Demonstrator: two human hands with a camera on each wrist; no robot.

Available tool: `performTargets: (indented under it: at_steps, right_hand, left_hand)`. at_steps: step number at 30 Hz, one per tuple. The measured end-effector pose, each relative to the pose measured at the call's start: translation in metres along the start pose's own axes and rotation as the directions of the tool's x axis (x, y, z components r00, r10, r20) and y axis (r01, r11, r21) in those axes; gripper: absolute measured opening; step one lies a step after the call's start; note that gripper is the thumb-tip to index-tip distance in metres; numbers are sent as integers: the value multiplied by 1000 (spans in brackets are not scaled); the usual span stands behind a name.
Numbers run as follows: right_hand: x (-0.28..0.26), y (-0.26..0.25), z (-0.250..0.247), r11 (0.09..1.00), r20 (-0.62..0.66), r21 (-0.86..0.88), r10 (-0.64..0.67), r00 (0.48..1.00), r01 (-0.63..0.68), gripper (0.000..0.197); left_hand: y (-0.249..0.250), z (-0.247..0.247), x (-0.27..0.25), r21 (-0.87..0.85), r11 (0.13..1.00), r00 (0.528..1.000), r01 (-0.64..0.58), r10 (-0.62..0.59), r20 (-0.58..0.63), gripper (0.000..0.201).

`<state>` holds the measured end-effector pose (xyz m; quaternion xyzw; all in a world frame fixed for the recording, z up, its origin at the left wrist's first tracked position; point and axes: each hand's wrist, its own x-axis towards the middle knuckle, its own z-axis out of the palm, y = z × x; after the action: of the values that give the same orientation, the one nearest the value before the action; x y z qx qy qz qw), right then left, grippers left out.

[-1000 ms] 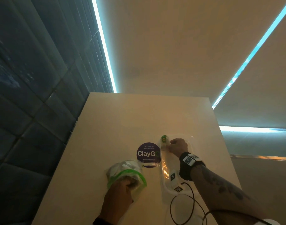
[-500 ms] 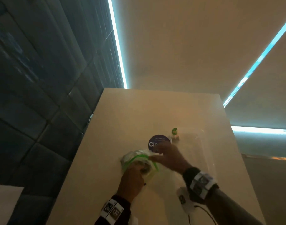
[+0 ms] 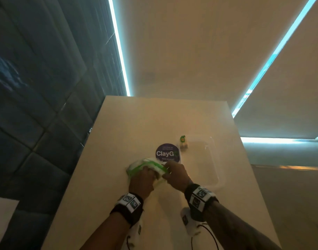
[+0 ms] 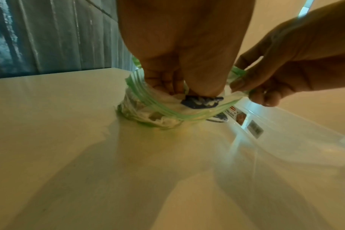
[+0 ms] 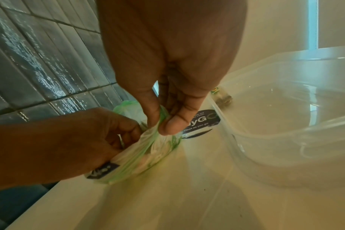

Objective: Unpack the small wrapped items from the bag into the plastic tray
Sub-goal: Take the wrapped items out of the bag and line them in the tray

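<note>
A clear zip bag (image 3: 145,166) with a green rim lies on the pale table, left of the clear plastic tray (image 3: 213,154). My left hand (image 3: 142,179) has its fingers inside the bag's mouth. In the left wrist view its thumb and fingers pinch a small dark blue wrapped item (image 4: 202,102). My right hand (image 3: 174,172) pinches the green rim (image 5: 161,118) on the tray side and holds it up. One small wrapped item (image 3: 183,143) with a green label lies in the tray's far left corner. More wrapped items show through the bag (image 4: 154,118).
A round purple ClayGo sticker (image 3: 166,153) sits on the table between bag and tray. A dark tiled wall (image 3: 37,105) runs along the table's left edge. Cables (image 3: 205,235) hang from my wrists near the front edge.
My right hand left the green-labelled item in the tray's far corner and came back left to pinch the bag's rim. My left hand's fingers moved into the bag's mouth.
</note>
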<state>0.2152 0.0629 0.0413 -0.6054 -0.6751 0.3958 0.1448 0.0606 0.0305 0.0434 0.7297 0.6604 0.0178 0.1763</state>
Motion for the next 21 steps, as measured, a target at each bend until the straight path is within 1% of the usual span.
performTargets:
  at_steps: [2,5,8,10,11,12,14,16,19,21]
  right_hand:
    - [-4,1,-3,997,-1,73,12,1000,-12,21]
    - [-9,0,-5,990,-43,143,4,999,2,20]
    - [-13,1,-5,990,-72,132,-45,996,54,17]
    - [-15,4,-6,989,-80,92,-105,991,113,25]
    - [-16,5,-7,988,-81,70,-129,988,135,29]
    - [-17,5,-8,988,-74,50,-144,987,148,30]
    - [-18,7,-7,988,-68,24,-150,986,152,28]
    - [-18,8,-3,991,-74,13,-132,988,133,26]
    - [-20,6,1,994,-57,1,-107,993,108,19]
    - [-21,4,3,994,-46,-38,-103,994,102,16]
  left_hand:
    - [-2,-6,-1,-59,998,1000,-9,7,-26,24]
    - [-3,-10,-5,-158,987,994,3,-20,-106,22]
    - [-2,-14,-13,-260,965,990,29,-64,-126,14]
    - [-5,-16,-17,-363,931,986,39,-95,-138,9]
    - [-6,-16,-19,-414,910,983,31,-103,-152,11]
    - [-7,-16,-21,-464,885,979,27,-118,-166,13]
    - [-6,-21,-28,-560,828,967,40,-173,-187,14]
    - [-4,-25,-32,-659,749,950,62,-246,-191,16]
    - [-2,-25,-32,-768,629,924,125,-356,-141,25]
    - [-3,-24,-32,-827,542,912,152,-399,-94,31]
